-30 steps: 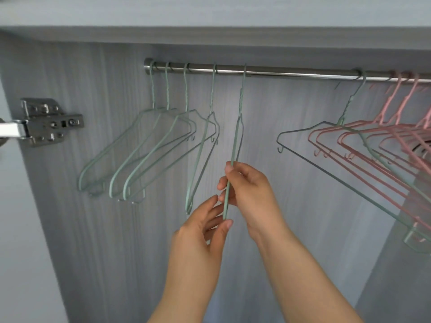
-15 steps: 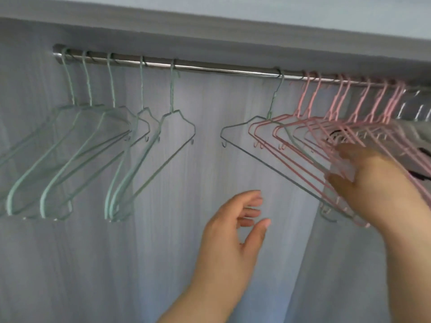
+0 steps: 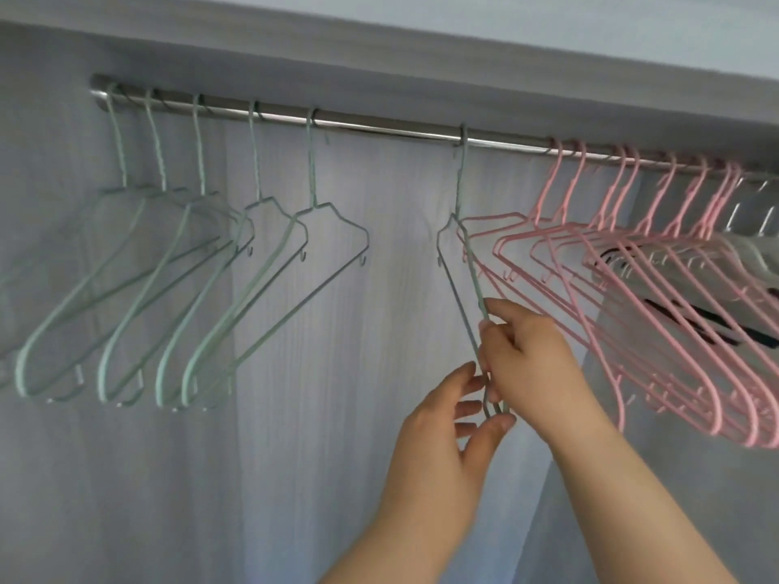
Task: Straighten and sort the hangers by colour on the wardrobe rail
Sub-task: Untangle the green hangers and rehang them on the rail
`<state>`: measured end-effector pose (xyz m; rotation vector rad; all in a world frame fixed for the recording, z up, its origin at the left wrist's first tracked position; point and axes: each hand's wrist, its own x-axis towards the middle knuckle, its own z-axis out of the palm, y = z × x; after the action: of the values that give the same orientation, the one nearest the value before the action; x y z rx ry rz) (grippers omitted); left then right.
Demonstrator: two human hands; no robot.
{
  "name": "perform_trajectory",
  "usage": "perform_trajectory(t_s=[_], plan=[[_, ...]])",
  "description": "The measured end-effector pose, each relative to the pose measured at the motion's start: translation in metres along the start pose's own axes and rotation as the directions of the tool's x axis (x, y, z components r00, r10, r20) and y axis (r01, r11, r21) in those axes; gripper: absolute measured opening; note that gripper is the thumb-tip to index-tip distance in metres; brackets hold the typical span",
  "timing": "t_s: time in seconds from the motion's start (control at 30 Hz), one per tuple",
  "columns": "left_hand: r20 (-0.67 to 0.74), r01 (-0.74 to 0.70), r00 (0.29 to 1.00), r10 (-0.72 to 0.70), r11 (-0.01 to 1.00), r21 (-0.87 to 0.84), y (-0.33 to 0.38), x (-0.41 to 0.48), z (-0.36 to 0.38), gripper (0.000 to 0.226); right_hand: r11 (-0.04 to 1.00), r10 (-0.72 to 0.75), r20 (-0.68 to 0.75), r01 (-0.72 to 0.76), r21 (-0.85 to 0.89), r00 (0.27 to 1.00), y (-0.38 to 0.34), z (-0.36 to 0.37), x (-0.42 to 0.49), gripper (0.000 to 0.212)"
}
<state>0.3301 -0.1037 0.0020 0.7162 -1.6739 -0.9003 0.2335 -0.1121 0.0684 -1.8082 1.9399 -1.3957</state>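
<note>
Six green hangers (image 3: 261,263), one held (image 3: 459,263).

I see the rail (image 3: 379,130) is polished metal, glossy with bright reflections. The green hangers (image 3: 202,288) and pink hangers (image 3: 632,309) look like thin wire with a matt, smooth coating. The back panel (image 3: 337,415) shows matt pale wood grain.

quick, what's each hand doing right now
Left hand: closed on the lone green hanger's lower end.
Right hand: closed on that same hanger.
</note>
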Motion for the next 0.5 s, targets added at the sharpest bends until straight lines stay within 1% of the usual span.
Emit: perform_trajectory(t_s=[0.07,0.2,0.33,0.37,0.43,0.5], plan=[[-0.069,-0.038,0.997,0.040,0.999,0.026,-0.002,-0.004,-0.015,0.035,0.996,-0.006,-0.016,0.007,0.089,1.000,-0.008,0.016,0.003,0.039],[-0.210,-0.044,0.976,0.052,0.998,0.044,-0.012,-0.011,-0.039,0.042,0.978,-0.018,-0.004,0.018,0.209,1.000,-0.026,0.047,0.006,0.033],[-0.321,-0.058,0.942,0.096,0.990,0.126,-0.023,-0.016,-0.059,0.046,0.964,-0.044,0.031,0.034,0.263,0.999,-0.040,0.073,0.006,0.042],[-0.341,-0.061,0.934,0.109,0.987,0.150,-0.024,-0.018,-0.063,0.044,0.961,-0.051,0.044,0.037,0.273,0.998,-0.043,0.078,0.005,0.043],[-0.363,-0.069,0.922,0.132,0.981,0.181,-0.025,-0.023,-0.071,0.031,0.955,-0.061,0.067,0.039,0.293,0.996,-0.049,0.087,0.002,0.044],[-0.391,-0.078,0.907,0.157,0.975,0.209,-0.027,-0.026,-0.079,0.027,0.950,-0.074,0.083,0.045,0.310,0.994,-0.054,0.093,-0.001,0.042]])
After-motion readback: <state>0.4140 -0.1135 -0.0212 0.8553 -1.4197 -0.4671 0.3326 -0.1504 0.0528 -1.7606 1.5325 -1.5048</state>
